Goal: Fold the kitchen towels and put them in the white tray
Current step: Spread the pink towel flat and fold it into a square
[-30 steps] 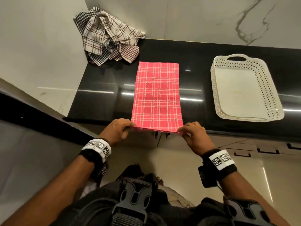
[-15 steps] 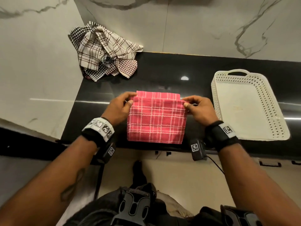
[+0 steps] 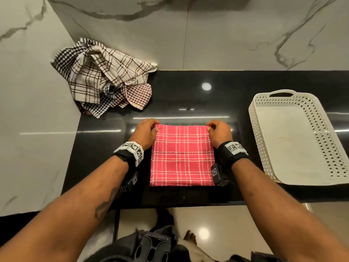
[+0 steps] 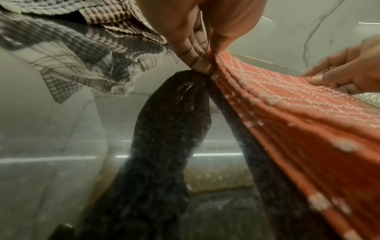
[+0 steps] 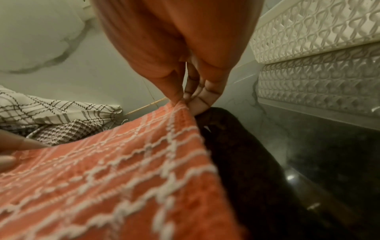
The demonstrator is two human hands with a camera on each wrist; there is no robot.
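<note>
A red checked kitchen towel lies folded in half on the black counter in front of me. My left hand pinches its far left corner between thumb and fingers. My right hand pinches the far right corner the same way. Both hands sit low at the towel's far edge, which rests on the layer below. The white perforated tray stands empty to the right of the towel. In the right wrist view the tray's wall is close beside my hand.
A heap of brown, black and cream checked towels lies in the back left corner against the marble walls. The counter's front edge runs just below the red towel, with tiled floor beyond it.
Both hands carried the towel's near edge up and over to the far edge, folding the long strip in half. The hands have come down onto the counter at the far edge.
</note>
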